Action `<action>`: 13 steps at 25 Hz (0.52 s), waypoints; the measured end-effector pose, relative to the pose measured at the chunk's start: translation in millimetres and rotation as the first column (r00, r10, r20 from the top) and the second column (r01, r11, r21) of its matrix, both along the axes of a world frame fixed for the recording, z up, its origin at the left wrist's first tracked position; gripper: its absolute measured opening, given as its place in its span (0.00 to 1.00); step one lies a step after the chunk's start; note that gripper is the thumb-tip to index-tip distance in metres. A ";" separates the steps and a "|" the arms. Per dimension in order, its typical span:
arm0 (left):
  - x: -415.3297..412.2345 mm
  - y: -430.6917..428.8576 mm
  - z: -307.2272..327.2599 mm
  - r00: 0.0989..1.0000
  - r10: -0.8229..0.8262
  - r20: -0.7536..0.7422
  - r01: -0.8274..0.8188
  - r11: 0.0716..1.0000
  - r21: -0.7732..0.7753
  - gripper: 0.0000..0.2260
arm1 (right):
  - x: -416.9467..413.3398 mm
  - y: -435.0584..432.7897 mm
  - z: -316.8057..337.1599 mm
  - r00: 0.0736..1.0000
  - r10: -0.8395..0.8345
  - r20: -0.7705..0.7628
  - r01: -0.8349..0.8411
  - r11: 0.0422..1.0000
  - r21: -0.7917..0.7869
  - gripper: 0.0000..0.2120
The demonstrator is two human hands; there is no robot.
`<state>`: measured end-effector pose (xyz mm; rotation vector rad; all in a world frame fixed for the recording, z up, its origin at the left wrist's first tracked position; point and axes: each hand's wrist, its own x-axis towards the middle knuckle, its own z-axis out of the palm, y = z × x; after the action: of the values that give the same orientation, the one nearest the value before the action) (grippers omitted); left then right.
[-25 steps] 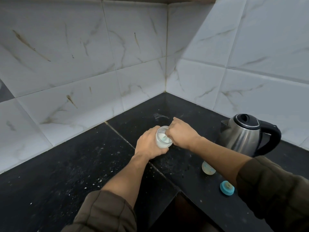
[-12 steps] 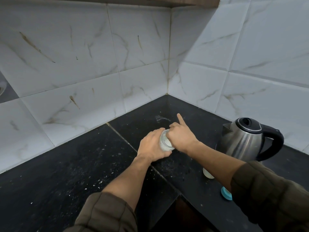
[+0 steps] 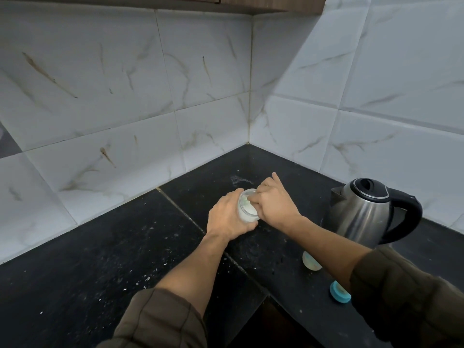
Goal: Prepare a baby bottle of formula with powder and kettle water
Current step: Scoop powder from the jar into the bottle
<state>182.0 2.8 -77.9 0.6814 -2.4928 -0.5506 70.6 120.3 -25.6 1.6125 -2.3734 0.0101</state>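
1. Left hand (image 3: pixel 228 218) is wrapped round a small clear round-mouthed container (image 3: pixel 247 210) with white powder inside, held tilted just left of the stainless-steel electric kettle with black lid and handle (image 3: pixel 361 214). Right hand (image 3: pixel 276 205) has its fingertips bunched in the container's mouth, forefinger sticking out; whether they pinch anything I cannot tell.
2. Tilted like this, the container could shed powder over its lip if the right hand comes out sharply.
3. The right forearm passes over a pale translucent dome-shaped piece (image 3: pixel 311 262) and a round teal cap (image 3: pixel 339 293) in front of the kettle; a careless drawback may knock them.
4. Black speckled stone countertop (image 3: pixel 100 259), flecked pale left of the kettle.
5. White marble-veined wall tiles (image 3: pixel 100 96) meet in a corner behind the kettle, under a dark wooden cabinet (image 3: pixel 251 2).
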 end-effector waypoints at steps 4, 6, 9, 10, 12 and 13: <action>-1.0 1.2 -0.8 1.000 -0.008 -0.006 0.008 1.000 0.002 0.30 | 0.2 1.5 -4.0 0.988 0.002 0.152 0.019 0.990 -0.139 0.14; -0.1 1.5 -2.1 1.000 -0.005 -0.004 0.005 1.000 0.006 0.30 | -0.9 1.2 -5.9 0.967 0.007 0.256 0.046 0.979 -0.199 0.13; 0.5 1.4 -3.0 1.000 -0.005 -0.004 0.005 1.000 0.021 0.31 | -1.3 -0.3 -5.1 0.919 -0.044 0.392 0.149 0.959 -0.242 0.12; 0.5 1.8 -2.8 1.000 -0.006 0.000 0.006 1.000 0.027 0.31 | -1.3 -0.8 -4.2 0.895 -0.055 0.443 0.187 0.947 -0.260 0.12; 0.4 2.1 -2.2 1.000 -0.004 0.011 0.003 0.999 0.044 0.33 | -1.4 -0.4 -1.1 0.835 -0.059 0.547 0.268 0.912 -0.310 0.12; 0.4 2.2 -2.4 1.000 0.004 0.013 -0.004 0.998 0.056 0.33 | -2.1 1.4 0.7 0.807 -0.053 0.588 0.303 0.892 -0.335 0.11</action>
<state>182.4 4.9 -80.3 0.7132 -2.4954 -0.6189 68.5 121.7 -24.9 1.2783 -2.6744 1.0297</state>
